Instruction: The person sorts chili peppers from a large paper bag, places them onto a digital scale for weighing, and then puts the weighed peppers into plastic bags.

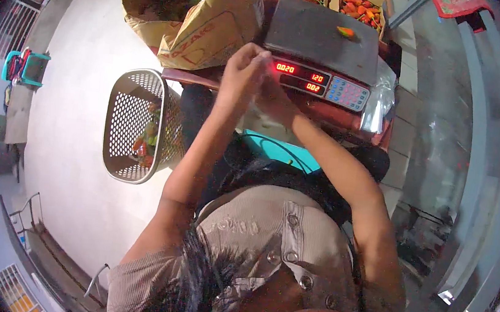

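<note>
My left hand [242, 76] is closed, fingertips pinched together at the scale's near left corner. Whatever it pinches, if anything, I cannot make out. Close against it, lower and to the right, is my right hand [276, 102], blurred and with its fingers mostly hidden. Just beyond both hands stands a digital scale [313, 37] with a dark flat pan, lit red digits and a keypad. One orange chili pepper [345, 32] lies on the pan. Clear plastic bags [380, 100] hang by the scale's right side.
A large brown paper sack [215, 26] with peppers inside stands at the far left. Two boxes of red and green peppers [362, 11] sit behind the scale. A white perforated basket [140, 91] holding some peppers is on the floor at left. Something turquoise [281, 150] lies below my forearms.
</note>
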Action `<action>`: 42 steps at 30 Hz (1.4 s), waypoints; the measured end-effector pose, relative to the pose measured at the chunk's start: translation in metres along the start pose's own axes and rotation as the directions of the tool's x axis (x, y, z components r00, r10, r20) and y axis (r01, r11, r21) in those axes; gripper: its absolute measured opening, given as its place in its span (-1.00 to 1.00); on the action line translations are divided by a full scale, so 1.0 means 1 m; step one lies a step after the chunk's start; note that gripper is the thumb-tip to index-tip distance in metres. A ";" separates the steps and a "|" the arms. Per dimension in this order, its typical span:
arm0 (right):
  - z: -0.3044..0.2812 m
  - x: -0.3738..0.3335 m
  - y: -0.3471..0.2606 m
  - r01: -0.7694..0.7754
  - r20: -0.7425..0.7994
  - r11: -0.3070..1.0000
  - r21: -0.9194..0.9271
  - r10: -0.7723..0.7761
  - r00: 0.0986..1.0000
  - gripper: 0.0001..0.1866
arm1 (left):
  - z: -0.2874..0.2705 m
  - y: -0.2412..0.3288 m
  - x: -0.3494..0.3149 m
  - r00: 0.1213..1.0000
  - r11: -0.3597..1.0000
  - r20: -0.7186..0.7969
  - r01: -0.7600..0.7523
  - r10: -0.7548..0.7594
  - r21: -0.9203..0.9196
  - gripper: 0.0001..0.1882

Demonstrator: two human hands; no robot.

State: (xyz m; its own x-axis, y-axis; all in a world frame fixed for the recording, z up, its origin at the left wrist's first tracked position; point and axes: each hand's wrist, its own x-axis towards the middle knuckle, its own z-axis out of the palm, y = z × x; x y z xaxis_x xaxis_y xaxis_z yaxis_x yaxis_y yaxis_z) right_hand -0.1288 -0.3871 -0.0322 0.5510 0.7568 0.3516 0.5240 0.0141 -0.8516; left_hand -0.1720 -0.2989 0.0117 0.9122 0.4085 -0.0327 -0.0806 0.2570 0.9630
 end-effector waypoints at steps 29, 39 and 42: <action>-0.194 0.027 0.148 -0.226 -0.468 0.822 -0.523 -0.055 0.882 -0.61 | -0.012 0.023 0.007 0.989 0.987 0.005 0.147 -0.147 -0.060 -0.86; -0.107 0.010 -0.068 0.077 0.111 0.965 -0.252 -0.050 0.993 -0.66 | -0.005 0.022 0.019 0.993 0.989 0.078 0.098 -0.090 -0.109 -0.86; -0.102 0.017 -0.053 0.085 0.176 0.961 -0.262 -0.039 0.984 -0.64 | -0.012 0.021 0.024 0.995 0.994 0.087 0.048 -0.040 -0.094 -0.85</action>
State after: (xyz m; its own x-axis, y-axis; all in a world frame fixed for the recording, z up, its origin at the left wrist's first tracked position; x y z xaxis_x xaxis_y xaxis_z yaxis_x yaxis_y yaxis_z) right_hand -0.0805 -0.4416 0.0584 0.4078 0.8587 0.3105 0.7206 -0.0938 -0.6870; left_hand -0.1569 -0.2735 0.0281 0.9461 0.3203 -0.0476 -0.0741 0.3571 0.9311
